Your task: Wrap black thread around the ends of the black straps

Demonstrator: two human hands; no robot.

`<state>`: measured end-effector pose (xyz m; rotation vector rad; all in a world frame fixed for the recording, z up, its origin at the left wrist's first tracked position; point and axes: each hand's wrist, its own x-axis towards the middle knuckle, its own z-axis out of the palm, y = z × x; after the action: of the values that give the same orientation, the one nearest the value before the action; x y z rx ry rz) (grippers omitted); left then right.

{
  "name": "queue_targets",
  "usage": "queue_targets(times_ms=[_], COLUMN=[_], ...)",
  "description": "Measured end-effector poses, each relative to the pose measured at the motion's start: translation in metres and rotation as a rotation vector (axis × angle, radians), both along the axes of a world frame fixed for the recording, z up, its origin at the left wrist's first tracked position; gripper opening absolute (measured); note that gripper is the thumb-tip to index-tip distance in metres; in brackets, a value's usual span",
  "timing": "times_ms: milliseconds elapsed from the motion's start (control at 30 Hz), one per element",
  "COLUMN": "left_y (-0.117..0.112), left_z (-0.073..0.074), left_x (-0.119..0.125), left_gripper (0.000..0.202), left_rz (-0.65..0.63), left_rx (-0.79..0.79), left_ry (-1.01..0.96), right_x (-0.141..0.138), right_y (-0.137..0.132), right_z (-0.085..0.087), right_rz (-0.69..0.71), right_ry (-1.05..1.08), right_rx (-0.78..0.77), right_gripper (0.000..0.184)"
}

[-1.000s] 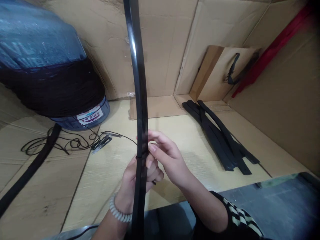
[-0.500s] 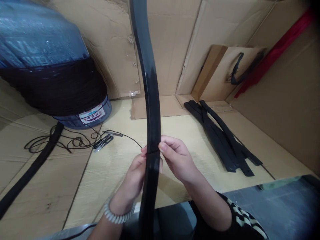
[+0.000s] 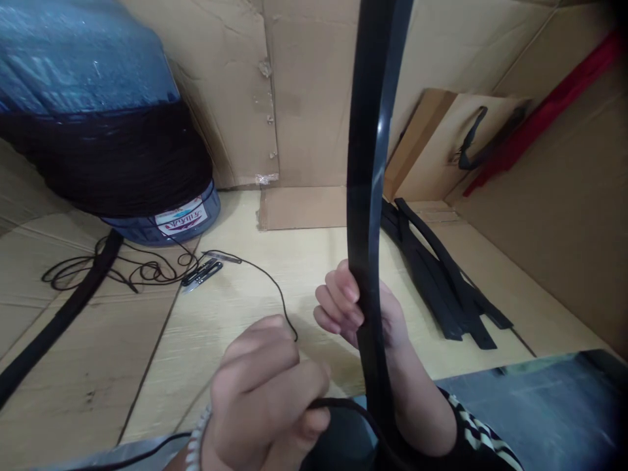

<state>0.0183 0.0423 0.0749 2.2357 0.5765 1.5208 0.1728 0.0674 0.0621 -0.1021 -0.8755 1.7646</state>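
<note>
My right hand (image 3: 360, 311) is wrapped round a long glossy black strip (image 3: 367, 170) that stands upright and runs out of the top of the view. Lower and closer to me, my left hand (image 3: 267, 392) is closed in a pinch on a thin black cord (image 3: 287, 307). That cord trails from the fingers back over the cardboard table (image 3: 230, 307) toward the far left. A pale beaded bracelet sits on my left wrist.
A pile of black strips (image 3: 441, 275) lies at the right. Small black clippers (image 3: 201, 273) and a tangle of cord (image 3: 122, 271) lie at the left, beside a big blue-wrapped spool of black thread (image 3: 98, 131). Cardboard walls stand behind and right; a paper bag (image 3: 466, 150) leans there.
The strip has moved to the right with my right hand now gripping it alone. My left hand let go of the strip, dropped toward me and took the thin cord.
</note>
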Motion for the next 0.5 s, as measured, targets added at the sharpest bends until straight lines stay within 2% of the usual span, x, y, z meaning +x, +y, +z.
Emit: queue_targets(times_ms=[100, 200, 367, 400, 500], left_y=[0.002, 0.004, 0.006, 0.006, 0.008], left_z=[0.007, 0.005, 0.000, 0.000, 0.000], left_x=[0.004, 0.007, 0.010, 0.010, 0.010], left_gripper=[0.026, 0.023, 0.021, 0.021, 0.023], left_rz=[0.007, 0.033, 0.028, 0.021, 0.008], left_rx=[0.093, 0.114, 0.084, 0.076, 0.060], left_ry=[0.057, 0.056, 0.077, 0.084, 0.075], right_x=[-0.001, -0.003, -0.006, -0.007, -0.007], right_y=[-0.005, -0.009, -0.014, -0.015, -0.019], right_z=[0.001, 0.000, 0.000, 0.000, -0.002], right_rz=[0.100, 0.207, 0.185, 0.171, 0.072], right_ry=[0.077, 0.139, 0.006, -0.024, -0.051], right_rx=[-0.083, -0.087, -0.084, -0.079, -0.021], right_gripper=[0.022, 0.018, 0.018, 0.024, 0.060])
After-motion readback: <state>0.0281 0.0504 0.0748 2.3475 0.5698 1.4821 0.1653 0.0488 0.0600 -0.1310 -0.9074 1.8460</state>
